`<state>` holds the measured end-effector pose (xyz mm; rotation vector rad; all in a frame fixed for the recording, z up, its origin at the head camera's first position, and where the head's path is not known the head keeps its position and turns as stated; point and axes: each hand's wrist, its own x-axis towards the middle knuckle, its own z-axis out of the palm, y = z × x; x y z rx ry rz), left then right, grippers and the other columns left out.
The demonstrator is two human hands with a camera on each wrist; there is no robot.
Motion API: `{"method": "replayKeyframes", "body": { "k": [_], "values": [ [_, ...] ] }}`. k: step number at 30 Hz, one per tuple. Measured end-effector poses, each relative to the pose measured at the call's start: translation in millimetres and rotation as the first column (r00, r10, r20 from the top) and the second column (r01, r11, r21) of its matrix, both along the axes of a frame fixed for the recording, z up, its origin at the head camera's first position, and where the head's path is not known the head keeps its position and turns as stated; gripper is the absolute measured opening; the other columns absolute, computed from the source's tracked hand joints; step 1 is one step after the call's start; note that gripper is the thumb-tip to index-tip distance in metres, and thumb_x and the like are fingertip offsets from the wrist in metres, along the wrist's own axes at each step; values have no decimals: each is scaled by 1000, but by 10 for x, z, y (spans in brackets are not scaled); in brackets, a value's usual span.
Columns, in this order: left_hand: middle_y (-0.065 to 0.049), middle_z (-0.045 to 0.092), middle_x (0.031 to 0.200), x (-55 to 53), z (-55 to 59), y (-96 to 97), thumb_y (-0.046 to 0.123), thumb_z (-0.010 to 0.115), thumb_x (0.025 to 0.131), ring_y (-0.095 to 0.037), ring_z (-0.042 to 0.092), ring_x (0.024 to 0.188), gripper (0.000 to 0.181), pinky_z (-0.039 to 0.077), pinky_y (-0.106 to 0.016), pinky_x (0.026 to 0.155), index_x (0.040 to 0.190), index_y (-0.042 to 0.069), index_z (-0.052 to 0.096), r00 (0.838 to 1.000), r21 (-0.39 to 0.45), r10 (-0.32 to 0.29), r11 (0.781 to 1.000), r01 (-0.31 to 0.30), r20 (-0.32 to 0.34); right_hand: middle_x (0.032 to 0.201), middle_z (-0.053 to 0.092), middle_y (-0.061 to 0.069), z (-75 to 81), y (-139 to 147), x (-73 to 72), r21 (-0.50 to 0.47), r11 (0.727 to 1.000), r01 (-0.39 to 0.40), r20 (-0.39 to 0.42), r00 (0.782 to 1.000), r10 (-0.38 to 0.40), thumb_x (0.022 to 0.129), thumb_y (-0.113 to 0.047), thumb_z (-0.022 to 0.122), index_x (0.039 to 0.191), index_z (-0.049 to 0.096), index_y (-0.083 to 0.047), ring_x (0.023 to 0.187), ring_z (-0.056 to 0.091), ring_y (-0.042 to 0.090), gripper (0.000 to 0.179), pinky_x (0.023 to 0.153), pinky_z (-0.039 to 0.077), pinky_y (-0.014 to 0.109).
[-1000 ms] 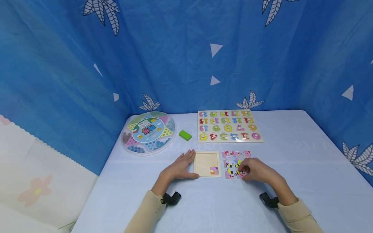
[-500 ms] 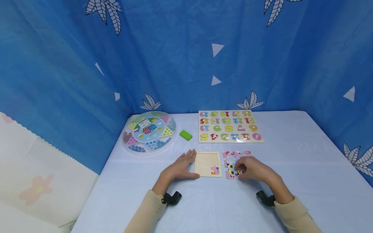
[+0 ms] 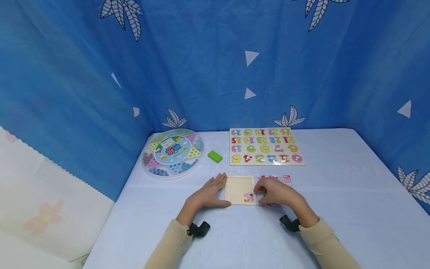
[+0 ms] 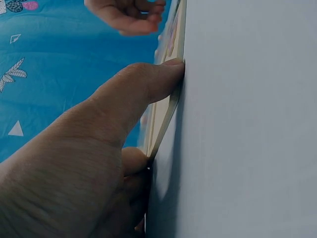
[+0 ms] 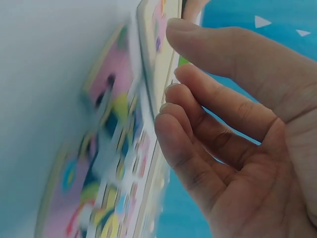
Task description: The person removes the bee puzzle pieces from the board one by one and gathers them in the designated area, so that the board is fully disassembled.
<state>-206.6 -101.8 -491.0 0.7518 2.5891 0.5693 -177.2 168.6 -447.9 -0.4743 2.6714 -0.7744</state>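
Observation:
A small square wooden puzzle tray [image 3: 239, 177] lies on the table with one pink puzzle piece [image 3: 249, 196] in its near right corner. My left hand [image 3: 209, 193] steadies the tray, its thumb on the near edge and its spread fingers along the left side. My right hand [image 3: 277, 192] hovers by the tray's right edge, over the loose puzzle pieces [image 3: 286, 178], hiding most of them. In the right wrist view, its thumb and curved fingers [image 5: 174, 129] stand apart with nothing seen between them. Loose pieces [image 5: 111, 79] lie below, partly blurred.
A board of coloured numbers [image 3: 267, 146] lies behind the tray. To the back left is a round game box [image 3: 173, 154] with marbles. A green block [image 3: 215, 156] sits between them. Blue curtain [image 3: 215, 74] hangs behind the table.
My right hand has moved left, from the right-hand loose pieces to beside the tray's right edge, and its fingers have spread apart. The left hand and tray stay in place.

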Motion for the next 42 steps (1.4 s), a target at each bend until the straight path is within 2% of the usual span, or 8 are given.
{"method": "replayKeyframes", "body": {
  "k": [10,18,33,42],
  "values": [
    [-2,12,165,-10,-28,-4,59,69,80,-18,7,154,104,10,-40,127,156,9,18,1000,9,6,1000,-6,-3,86,63,-3,-45,-226,-116,-17,1000,-15,22,1000,16,69,-14,88,98,70,-10,77,52,13,34,70,49,25],
    [-2,12,165,-10,-33,4,59,69,81,-17,7,154,104,10,-39,127,156,9,17,1000,5,-1,1000,1,-4,84,60,-2,-86,-268,-121,5,1000,-2,12,1000,2,67,-13,89,98,70,-8,76,50,14,36,69,46,27],
    [-3,13,165,6,-16,-13,58,69,81,-18,7,154,104,10,-40,127,156,9,17,1000,15,-3,1000,3,-3,83,59,-2,-83,-332,-102,57,998,28,17,999,-29,68,-14,88,92,70,-11,75,49,15,30,69,46,28],
    [-1,12,165,10,-19,1,59,68,81,-17,7,154,104,11,-39,127,157,10,16,1000,-14,1,1000,-1,-3,83,59,-2,-73,-333,-95,63,998,22,20,1000,-23,69,-14,87,93,69,-10,75,49,14,30,69,47,28]
  ]
}}
